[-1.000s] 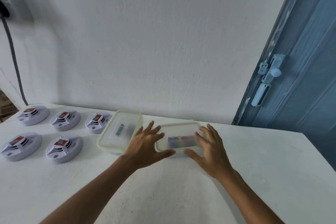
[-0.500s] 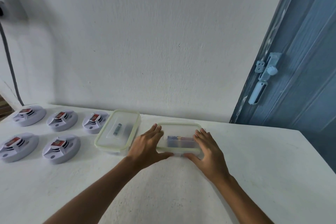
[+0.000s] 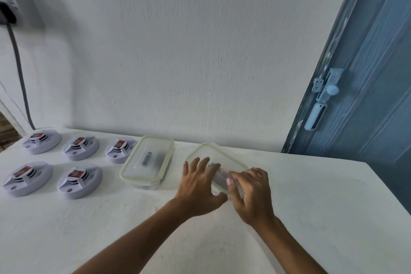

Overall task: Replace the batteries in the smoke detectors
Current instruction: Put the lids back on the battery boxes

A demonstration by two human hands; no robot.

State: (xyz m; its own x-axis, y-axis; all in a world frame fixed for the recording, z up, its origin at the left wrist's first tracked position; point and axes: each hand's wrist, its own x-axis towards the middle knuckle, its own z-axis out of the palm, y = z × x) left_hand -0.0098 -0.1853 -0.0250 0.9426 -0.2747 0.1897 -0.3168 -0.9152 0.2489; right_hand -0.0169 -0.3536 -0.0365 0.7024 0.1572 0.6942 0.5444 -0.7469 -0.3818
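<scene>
Nearest to me, both hands work on the right container [image 3: 216, 167], which stands on the white table [image 3: 311, 207]. The right hand [image 3: 251, 193] curls its fingers over the near rim and grips it. The left hand [image 3: 198, 184] lies spread against the left side with the thumb below the near corner; I judge it steadies the box while the lid is pried up (the lid looks tilted, but I cannot tell for sure). Inside, batteries [image 3: 220, 173] show dimly, too blurred to tell their direction.

Just beside it, to the left, the second container [image 3: 148, 162] is closed; its single battery [image 3: 146, 159] has the long axis running away toward the wall.

Farther left, five smoke detectors [image 3: 80, 180] sit in two rows, red parts up, probably placed ready for service.
</scene>
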